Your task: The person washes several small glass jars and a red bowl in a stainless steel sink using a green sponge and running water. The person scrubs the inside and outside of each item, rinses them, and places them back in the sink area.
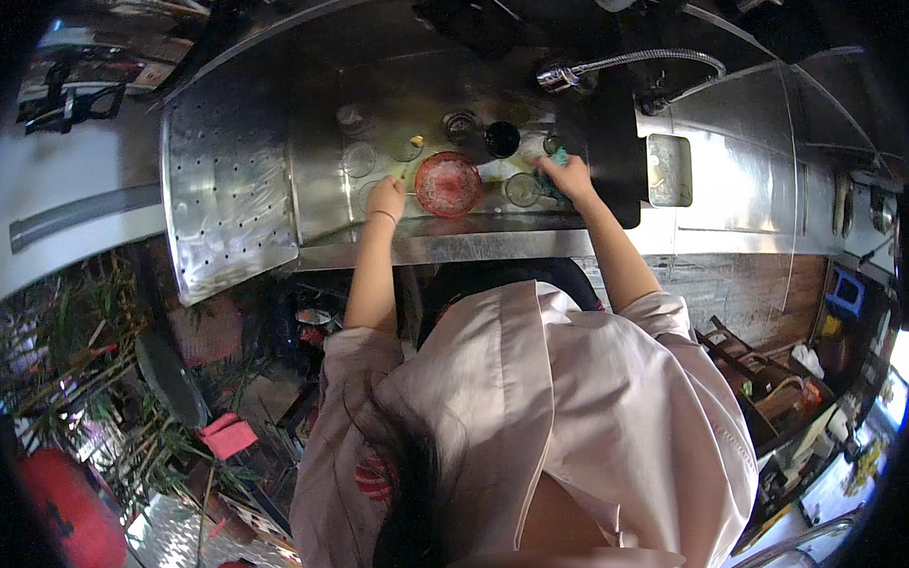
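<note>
My right hand (569, 178) grips a green scrubbing cloth (561, 157) over the right part of a stainless steel sink (319, 176). Right beside it stands a clear glass (522, 189). Over the sink's left part is my left hand (386, 198), its fingers curled together; a thin pale line shows between it and the red bowl, and I cannot tell whether it is held. The red bowl (448, 184) contains whitish, foamy-looking liquid. Around it are a dark cup (501, 139), a glass with something yellow at its rim (407, 147) and several other clear glasses (359, 159).
A chrome faucet (560, 77) with a flexible hose reaches in from the back right. To the left lies a perforated metal drainboard (230, 194). A rectangular metal container (669, 170) sits on the right counter. Leafy plants (74, 357) stand at the lower left.
</note>
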The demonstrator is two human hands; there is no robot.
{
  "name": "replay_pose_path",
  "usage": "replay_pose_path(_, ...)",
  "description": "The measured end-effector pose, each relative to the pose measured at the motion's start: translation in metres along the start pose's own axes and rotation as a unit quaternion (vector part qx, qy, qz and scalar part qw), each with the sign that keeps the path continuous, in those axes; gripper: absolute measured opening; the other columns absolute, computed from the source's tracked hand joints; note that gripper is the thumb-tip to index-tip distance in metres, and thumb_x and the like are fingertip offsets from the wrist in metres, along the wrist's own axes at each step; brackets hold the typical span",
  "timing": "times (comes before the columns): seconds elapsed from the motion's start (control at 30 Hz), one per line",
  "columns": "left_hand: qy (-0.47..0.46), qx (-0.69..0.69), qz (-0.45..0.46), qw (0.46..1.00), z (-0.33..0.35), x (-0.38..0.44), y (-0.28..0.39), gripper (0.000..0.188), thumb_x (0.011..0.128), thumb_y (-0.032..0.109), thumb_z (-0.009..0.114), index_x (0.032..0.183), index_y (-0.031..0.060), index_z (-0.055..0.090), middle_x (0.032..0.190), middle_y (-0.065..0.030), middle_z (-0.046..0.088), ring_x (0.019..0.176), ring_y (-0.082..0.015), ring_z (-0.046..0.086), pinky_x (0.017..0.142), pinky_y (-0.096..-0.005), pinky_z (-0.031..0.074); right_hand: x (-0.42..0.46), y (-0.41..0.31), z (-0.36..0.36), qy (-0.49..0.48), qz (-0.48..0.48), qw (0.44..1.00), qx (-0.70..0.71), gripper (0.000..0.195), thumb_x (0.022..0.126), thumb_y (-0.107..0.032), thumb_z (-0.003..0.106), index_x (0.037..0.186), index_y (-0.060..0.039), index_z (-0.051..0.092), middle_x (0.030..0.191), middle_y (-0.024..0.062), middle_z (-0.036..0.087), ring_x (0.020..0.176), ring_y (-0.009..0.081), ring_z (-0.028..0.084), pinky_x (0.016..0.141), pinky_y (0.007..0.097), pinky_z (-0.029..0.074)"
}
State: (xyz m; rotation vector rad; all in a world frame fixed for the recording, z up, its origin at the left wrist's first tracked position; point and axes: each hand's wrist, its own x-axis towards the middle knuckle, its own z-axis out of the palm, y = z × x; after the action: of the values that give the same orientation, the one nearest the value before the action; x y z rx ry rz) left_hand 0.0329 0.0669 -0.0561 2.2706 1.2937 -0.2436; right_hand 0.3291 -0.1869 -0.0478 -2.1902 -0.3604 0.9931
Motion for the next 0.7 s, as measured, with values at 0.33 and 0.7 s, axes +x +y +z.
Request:
replay_pose_path(0.33,-0.115,0.017,-0.071,0.991,0.042,0.099,-0.062,0.04,0.092,0.034,0.052,0.098,-0.0019,0.069,0.103,-0.0278,0.066,0.101,-0.0409,0.064,0.09,-0.048,0.05,0.008,0.019,-0.006,0.061,-0.022,0.985,-0.159,0.031,0.078,-0.034,0.072,0.098,-0.0091,0.07,0.095,0.0157,0.071,0.095,0.0353,0.067,0.083,0.0418,0.052)
replay_pose_path(0.7,-0.21,0.063,-0.054,0.974,-0.025,0.142,-0.014,0.045,0.09,0.047,0.058,0.1,0.0055,0.072,0.085,-0.0147,0.072,0.086,-0.0324,0.069,0.082,-0.0459,0.052,-0.012,0.029,-0.001,0.104,-0.028,0.991,-0.076,0.025,0.085,-0.026,0.068,0.098,-0.0042,0.068,0.088,0.0088,0.071,0.086,0.0199,0.068,0.079,0.0331,0.051)
